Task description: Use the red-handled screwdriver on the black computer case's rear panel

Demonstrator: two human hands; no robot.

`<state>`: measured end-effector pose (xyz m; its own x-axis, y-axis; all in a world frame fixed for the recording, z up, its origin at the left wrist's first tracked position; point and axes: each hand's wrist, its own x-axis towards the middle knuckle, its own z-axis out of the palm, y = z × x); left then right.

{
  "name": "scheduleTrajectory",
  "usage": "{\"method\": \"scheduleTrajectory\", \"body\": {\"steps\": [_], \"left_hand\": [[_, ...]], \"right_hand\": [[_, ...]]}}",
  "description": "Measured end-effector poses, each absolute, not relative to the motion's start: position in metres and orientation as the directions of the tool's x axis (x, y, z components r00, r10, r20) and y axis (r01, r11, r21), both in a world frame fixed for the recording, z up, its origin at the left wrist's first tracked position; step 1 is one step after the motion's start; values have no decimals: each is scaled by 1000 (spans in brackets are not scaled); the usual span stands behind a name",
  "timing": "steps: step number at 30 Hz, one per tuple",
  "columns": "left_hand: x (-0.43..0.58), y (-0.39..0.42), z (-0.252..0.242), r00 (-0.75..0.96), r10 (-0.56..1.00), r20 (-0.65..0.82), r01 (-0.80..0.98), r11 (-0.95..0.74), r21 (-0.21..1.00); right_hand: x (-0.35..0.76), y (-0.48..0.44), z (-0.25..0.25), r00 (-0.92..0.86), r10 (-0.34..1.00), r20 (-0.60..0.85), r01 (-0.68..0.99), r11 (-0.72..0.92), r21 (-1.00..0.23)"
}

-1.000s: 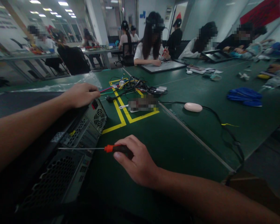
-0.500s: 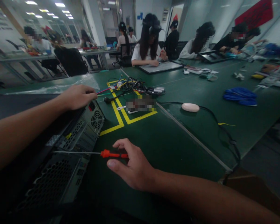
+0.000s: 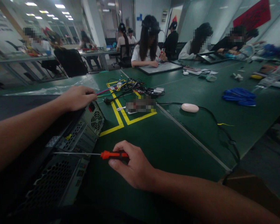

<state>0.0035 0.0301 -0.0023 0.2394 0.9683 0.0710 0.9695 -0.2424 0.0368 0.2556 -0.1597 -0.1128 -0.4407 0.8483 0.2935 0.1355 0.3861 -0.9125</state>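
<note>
A black desktop computer case (image 3: 77, 137) lies at the left, its metal back panel with fan grille and ports facing right. My left hand (image 3: 80, 97) rests over the top rear corner, fingers curled on the edge by the power socket. In my right hand (image 3: 134, 165) is a screwdriver (image 3: 112, 155) with an orange and black handle, held between thumb and fingers. Its long shaft reaches left, level, to the edge of the back panel; the tip meets the case in shadow, and I cannot make out a screw there.
Beyond the case, a tangle of cables (image 3: 133, 85) and a pixelated item (image 3: 140, 105) lie by yellow tape (image 3: 141, 118) on the green table (image 3: 168, 149). A pale oval object (image 3: 189, 107) and a blue bundle (image 3: 239, 97) are farther right. Several people sit across the table.
My right thumb and fingers have closed onto the screwdriver handle, which they stood partly away from before. The handle has turned slightly. My left hand stays on the case.
</note>
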Motion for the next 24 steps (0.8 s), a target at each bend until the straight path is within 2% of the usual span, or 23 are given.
{"method": "scheduleTrajectory", "body": {"steps": [11,20,24], "left_hand": [[4,28,-2,226,972,70,973,-229,37],[4,28,-1,231,971,67,971,-234,42],[4,27,0,233,970,68,970,-237,48]], "right_hand": [[254,-158,-117,-483,832,274,180,401,-898],[253,-164,-113,-512,845,155,200,292,-935],[252,-164,-115,-483,860,167,204,296,-933]]}}
